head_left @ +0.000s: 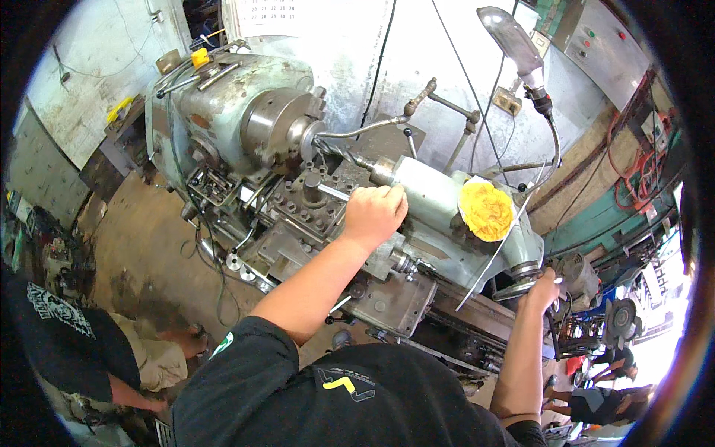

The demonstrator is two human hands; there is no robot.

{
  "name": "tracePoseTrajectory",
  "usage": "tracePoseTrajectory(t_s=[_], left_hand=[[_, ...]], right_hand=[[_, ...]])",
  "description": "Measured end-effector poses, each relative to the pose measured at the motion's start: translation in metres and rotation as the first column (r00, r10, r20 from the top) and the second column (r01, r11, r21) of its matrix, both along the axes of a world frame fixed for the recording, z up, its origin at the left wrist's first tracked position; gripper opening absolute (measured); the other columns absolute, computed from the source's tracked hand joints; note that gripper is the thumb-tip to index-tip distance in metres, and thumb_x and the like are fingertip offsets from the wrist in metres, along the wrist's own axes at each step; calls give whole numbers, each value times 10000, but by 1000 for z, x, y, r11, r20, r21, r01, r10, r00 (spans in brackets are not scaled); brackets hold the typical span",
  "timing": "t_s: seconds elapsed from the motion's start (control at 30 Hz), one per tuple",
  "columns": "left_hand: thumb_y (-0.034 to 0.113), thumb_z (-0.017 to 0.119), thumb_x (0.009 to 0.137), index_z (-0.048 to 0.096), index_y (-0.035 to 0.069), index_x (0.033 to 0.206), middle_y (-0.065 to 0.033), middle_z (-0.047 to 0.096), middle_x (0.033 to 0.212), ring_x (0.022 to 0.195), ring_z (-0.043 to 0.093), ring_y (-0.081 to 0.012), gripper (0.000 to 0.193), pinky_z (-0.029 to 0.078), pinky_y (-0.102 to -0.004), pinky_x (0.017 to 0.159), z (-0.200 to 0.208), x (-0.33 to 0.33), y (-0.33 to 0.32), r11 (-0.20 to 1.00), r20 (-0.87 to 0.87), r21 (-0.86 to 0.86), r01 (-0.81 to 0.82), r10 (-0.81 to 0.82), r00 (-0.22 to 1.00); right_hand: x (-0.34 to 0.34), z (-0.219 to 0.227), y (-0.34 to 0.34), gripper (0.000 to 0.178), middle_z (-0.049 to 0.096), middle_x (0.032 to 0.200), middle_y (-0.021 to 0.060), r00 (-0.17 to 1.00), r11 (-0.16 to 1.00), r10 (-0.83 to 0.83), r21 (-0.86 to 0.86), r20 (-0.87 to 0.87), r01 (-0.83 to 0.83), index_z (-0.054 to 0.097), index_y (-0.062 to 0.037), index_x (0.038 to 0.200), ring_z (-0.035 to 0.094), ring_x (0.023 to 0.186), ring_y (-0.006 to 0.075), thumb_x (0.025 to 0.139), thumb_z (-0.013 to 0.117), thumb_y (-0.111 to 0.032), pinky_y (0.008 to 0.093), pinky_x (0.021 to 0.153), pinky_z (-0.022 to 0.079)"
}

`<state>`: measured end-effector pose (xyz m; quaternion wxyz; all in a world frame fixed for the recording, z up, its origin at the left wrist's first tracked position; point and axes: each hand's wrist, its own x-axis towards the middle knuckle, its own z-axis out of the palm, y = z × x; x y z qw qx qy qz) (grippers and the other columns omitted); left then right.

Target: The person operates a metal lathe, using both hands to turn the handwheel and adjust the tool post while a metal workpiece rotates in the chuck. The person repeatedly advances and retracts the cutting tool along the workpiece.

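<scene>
My left hand [376, 212] is closed around the metal lever [334, 192] that sticks out of the lathe's tool post [313, 188]. At the right, my right hand [541, 292] grips the rim of the tailstock handwheel [517, 287]. A large twist drill bit [339, 152] sits in the quill of the pale green tailstock [424, 186], pointing left. Its tip is close to a round metal workpiece [304, 135] held in the chuck [269, 125]; I cannot tell whether they touch. A bent coolant pipe [365, 131] ends near the workpiece.
A yellow crumpled cloth [486, 210] rests on the tailstock. A work lamp [514, 45] hangs above on a flexible arm. The headstock [216, 104] stands at left, with a cable along it. Another person [82, 343] is at lower left; others are at far right.
</scene>
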<state>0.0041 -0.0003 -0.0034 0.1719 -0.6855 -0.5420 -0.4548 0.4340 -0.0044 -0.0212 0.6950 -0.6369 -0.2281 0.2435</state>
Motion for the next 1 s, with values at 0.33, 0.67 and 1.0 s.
tracePoseTrajectory(t_s=[0.33, 0.67, 1.0], left_hand=[[219, 669, 930, 584, 125, 764, -58, 601, 642, 611, 645, -282, 209, 479, -437, 591, 1, -1, -1, 1000, -15, 13, -11, 11, 1000], [202, 682, 888, 594, 137, 776, -38, 624, 658, 609, 655, -258, 156, 479, -424, 591, 1, -2, -1, 1000, -45, 9, -15, 16, 999], [198, 681, 910, 605, 128, 782, -54, 599, 644, 607, 644, -281, 165, 472, -441, 575, 0, -3, 0, 1000, -17, 15, 27, -26, 1000]], right_hand=[[-34, -11, -16, 419, 674, 1108, 236, 911, 986, -134, -38, 391, 162, 566, 125, 1214, 671, 946, 338, 947, 626, -192, 447, 866, 527], [-35, -8, -20, 459, 665, 1152, 238, 909, 986, -101, -82, 404, 146, 530, 124, 1272, 669, 1009, 341, 965, 642, -197, 445, 922, 519], [-37, -17, -22, 456, 643, 1194, 293, 830, 986, -97, -60, 549, 156, 522, 141, 1263, 652, 1080, 411, 946, 663, -155, 485, 974, 500]])
